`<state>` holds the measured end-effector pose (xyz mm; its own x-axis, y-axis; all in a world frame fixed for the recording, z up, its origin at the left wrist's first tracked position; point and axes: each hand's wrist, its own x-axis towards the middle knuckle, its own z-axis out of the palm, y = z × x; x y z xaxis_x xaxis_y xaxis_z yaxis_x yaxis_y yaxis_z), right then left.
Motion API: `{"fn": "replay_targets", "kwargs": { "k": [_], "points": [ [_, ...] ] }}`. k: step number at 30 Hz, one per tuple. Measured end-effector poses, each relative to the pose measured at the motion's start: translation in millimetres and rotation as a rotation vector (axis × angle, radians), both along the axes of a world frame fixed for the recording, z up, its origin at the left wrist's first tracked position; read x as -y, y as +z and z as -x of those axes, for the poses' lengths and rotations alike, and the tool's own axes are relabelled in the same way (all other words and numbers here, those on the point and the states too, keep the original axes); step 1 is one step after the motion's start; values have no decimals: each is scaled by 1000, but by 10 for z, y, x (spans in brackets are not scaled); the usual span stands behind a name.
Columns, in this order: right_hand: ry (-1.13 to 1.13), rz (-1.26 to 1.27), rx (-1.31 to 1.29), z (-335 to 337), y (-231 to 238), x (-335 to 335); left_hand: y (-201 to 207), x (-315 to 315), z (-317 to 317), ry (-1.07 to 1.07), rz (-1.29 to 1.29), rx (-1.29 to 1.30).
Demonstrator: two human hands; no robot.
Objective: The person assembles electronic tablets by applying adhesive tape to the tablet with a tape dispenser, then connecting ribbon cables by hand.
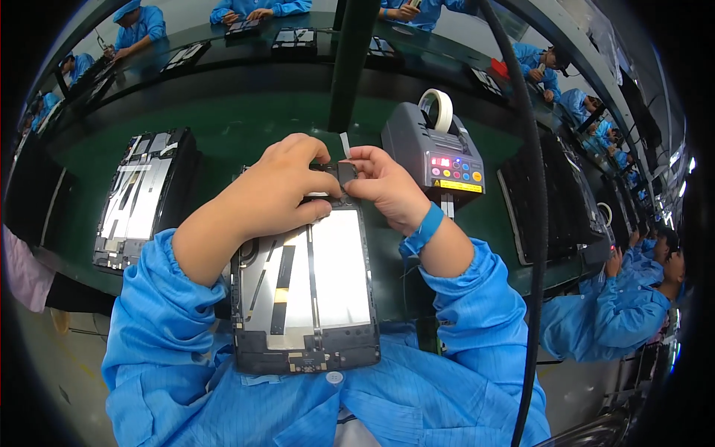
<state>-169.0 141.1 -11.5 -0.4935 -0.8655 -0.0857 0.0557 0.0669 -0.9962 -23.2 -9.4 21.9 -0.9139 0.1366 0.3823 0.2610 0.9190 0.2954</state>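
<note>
An opened tablet body (339, 261) lies in front of me, its lower end toward my chest. It has a silver inner plate, dark ribbon cables and a black frame. My left hand (287, 182) is curled over its far end, fingers bent on the top edge and thumb above the plate. At the far right corner, my right hand (387, 186) has its fingers drawn together. A narrow white strip of tape (345, 144) sticks up beside its fingertips. The fingers partly cover the spot where both hands meet. My right wrist wears a blue band (424, 229).
A grey tape dispenser (436, 145) with a white roll stands just beyond my right hand. Stacked tablet bodies (141, 197) sit at the left, dark panels (532, 197) at the right. A post (354, 67) and a black cable (530, 223) cross the view. Co-workers in blue surround the benches.
</note>
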Motion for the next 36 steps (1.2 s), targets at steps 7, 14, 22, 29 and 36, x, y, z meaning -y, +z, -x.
{"fn": "replay_targets", "kwargs": {
  "k": [7, 14, 22, 29, 36],
  "points": [
    [13, 54, -10, 4, -52, -36, -11, -22, -36, -30, 182, -155],
    [27, -59, -759, -32, 459, -211, -66, 6, -43, -16, 292, -241],
    [420, -362, -1050, 91, 471, 67, -108, 83, -40, -16, 66, -123],
    [477, -476, -1022, 86, 536, 135, -99, 79, -1, 34, -57, -31],
    [291, -532, -959, 49, 349, 76, -66, -29, 169, 149, -87, 112]
  ]
}}
